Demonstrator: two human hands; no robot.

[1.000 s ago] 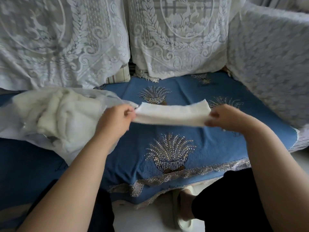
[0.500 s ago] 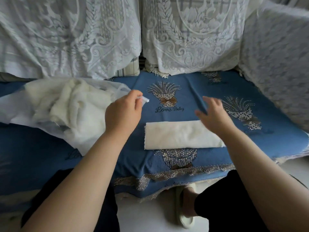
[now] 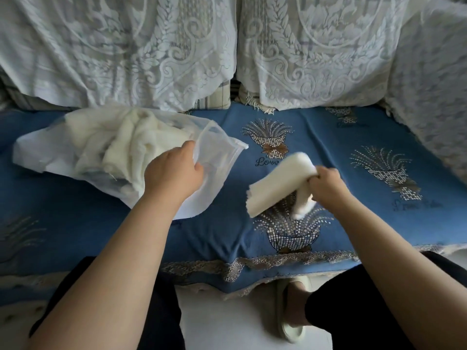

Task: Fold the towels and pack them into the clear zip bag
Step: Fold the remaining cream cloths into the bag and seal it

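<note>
Head view, one item in transit: right hand [image 3: 326,184], fingers curled tight round the right end of a folded white towel [image 3: 274,183], which now hangs clear of the blue sofa cover [image 3: 328,137], its free end drooping toward 8 o'clock of the fist. Half a second ago the same towel lay flat on the cover with the right hand open above it; a second ago both hands held it stretched between them. Change recorded: fold finished, towel set down, then lifted again by one hand alone. Left hand [image 3: 174,174], at 9 o'clock of the towel and apart from it, grips the near lip of the clear zip bag [image 3: 217,157] and holds the mouth spread toward 3 o'clock; earlier it only pinched the bag's corner. Bag contents: several white towels [image 3: 121,142], bunched, filling the closed end toward 9 o'clock. Judgement: folding of this piece is complete and the packing step is under way; the towel is near the bag mouth, not yet inside. Surroundings: lace-draped cushions [image 3: 126,51] at 12 o'clock, a slippered foot [image 3: 290,309] on the floor at 6 o'clock.
</note>
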